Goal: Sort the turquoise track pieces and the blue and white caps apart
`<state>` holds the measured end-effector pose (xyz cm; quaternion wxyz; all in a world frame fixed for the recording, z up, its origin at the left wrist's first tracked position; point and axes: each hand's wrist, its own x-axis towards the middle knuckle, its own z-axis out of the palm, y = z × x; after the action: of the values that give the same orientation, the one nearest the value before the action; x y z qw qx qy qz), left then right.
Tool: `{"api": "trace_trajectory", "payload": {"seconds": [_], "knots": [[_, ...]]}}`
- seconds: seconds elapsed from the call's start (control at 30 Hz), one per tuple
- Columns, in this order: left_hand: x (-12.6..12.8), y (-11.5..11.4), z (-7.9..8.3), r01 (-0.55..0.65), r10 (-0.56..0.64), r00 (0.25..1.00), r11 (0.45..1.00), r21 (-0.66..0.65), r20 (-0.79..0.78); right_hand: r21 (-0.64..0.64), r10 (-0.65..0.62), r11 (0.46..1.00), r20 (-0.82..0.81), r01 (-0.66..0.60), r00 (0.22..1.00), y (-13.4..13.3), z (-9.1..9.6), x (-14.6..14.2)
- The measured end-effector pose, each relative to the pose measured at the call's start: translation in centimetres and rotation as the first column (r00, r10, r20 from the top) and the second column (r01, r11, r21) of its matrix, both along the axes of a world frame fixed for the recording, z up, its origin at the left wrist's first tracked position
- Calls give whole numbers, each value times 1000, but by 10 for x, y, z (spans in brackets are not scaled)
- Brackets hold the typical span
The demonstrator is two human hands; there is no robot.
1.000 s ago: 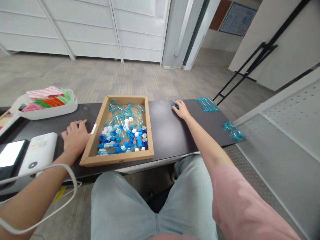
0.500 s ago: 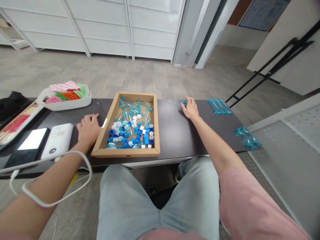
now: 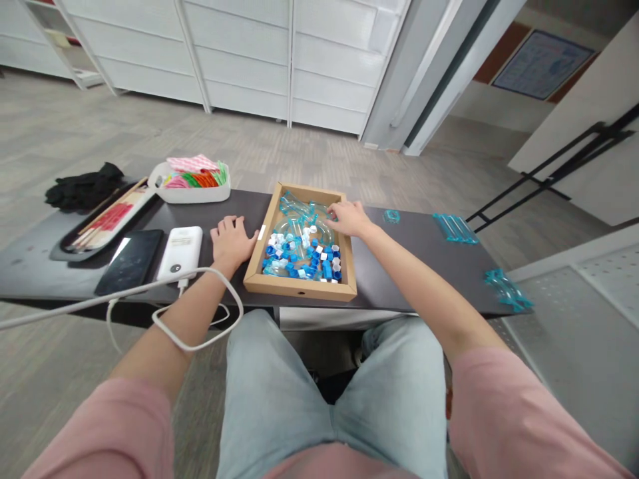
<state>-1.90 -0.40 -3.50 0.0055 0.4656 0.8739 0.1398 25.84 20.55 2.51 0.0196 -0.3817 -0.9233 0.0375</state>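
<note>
My left hand (image 3: 231, 241) lies flat on the dark table, fingers spread, against the left side of a shallow cardboard box (image 3: 299, 287). My right hand (image 3: 348, 218) reaches over the box's right rim. Its fingers are bent slightly apart above the clear curved tubes (image 3: 324, 234) with teal ends, and I see nothing held in them. Blue and white hexagonal connectors (image 3: 327, 268) fill the near half of the box. Right of the hand lies a small teal clear piece (image 3: 392, 216). Farther right are a row of straight tubes (image 3: 455, 228) and a group of curved tubes (image 3: 508, 290).
A white power bank (image 3: 180, 254) with a looping white cable (image 3: 234, 293) and a black phone (image 3: 130, 261) lie left of my left hand. Behind them stand a white basket (image 3: 194, 194) of colourful items, a tray (image 3: 104, 229) and black cloth (image 3: 84, 187).
My right hand has moved left from the small teal piece on the table to the box, leaving that piece behind. The view has shifted; my left hand stays beside the box.
</note>
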Motion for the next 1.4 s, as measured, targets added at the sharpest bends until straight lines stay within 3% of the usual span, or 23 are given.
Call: {"api": "trace_trajectory", "payload": {"seconds": [0.1,0.2,0.4,0.53,0.67,0.8,0.9,1.07,1.2,1.4], "knots": [[0,1,-1,6,-6,1000,1000,16,2,-24,-27,999,193,33,981,-17,-6,-24],[0,1,-3,11,-11,1000,1000,24,7,-30,-58,997,224,66,973,-24,-9,-32],[0,1,-5,16,-17,1000,998,53,8,-72,-15,997,-60,10,998,-8,-5,-17],[1,-1,-2,21,-21,1000,999,41,18,-84,38,994,-301,-66,953,4,-1,5],[2,-2,4,24,-25,999,1000,13,36,-73,52,992,-483,-99,874,2,1,45],[4,-5,13,42,-40,998,998,-38,49,-139,-78,990,-583,-5,808,-8,-7,111],[3,-7,16,37,-34,999,996,-79,39,-125,-171,985,-550,121,818,-19,-18,170],[-4,-7,11,64,-66,998,991,-120,-10,44,-330,930,-340,366,881,-49,-33,250],[-7,-2,7,-18,11,999,988,-155,-41,14,-455,874,-326,486,828,-73,-45,281],[-10,4,5,-75,62,995,979,-188,-74,-1,-447,882,-325,472,833,-87,-63,299]]}}
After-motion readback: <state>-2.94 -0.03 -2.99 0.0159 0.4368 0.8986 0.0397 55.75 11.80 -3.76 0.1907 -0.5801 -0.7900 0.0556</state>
